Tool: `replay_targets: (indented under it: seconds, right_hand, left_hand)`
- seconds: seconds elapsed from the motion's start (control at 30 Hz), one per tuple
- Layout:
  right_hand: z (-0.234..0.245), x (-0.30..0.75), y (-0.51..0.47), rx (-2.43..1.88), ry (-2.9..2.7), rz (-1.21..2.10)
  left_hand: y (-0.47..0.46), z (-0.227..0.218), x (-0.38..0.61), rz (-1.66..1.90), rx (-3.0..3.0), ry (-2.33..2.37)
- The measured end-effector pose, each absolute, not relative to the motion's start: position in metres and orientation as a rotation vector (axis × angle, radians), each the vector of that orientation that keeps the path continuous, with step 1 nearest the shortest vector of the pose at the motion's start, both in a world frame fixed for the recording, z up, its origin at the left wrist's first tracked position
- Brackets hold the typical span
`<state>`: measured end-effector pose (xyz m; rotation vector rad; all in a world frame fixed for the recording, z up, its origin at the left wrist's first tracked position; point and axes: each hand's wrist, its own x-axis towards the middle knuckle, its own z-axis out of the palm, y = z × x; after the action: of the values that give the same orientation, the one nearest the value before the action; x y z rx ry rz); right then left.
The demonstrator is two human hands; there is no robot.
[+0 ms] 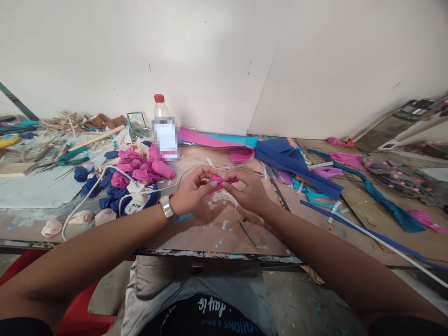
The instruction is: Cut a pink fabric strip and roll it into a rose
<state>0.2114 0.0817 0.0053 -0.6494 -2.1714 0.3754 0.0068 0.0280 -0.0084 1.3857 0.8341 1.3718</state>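
Note:
Between my two hands, above the middle of the table, is a pink rolled rosette (216,178) made of a thin strip of crepe-like material. My left hand (196,189), with a metal watch on its wrist, pinches the rosette from the left side. From the right, my right hand (247,186) pinches the twisted pink strip close to the rosette. Part of the strip is hidden behind my fingers. Several finished-looking pink rosettes (131,165) lie heaped to the left, with dark blue ones (89,184) beside them and cream ones (82,218) nearer the front edge.
A bottle with a red cap (159,99) stands at the back. A white cable runs from a power strip (140,203) past my left hand. Green-handled pliers (72,156) lie on the left. Pink strips (210,137) and blue strips (294,161) lie behind and right.

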Motion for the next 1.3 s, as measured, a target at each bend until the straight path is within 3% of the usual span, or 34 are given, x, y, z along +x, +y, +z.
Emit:
replay_targets:
  seconds: [1.3]
  right_hand:
    - [0.0021, 0.2109, 0.0827, -0.652, -2.124, 0.325]
  left_hand:
    - [0.0301, -0.0113, 0.0064, 1.297, 1.439, 0.893]
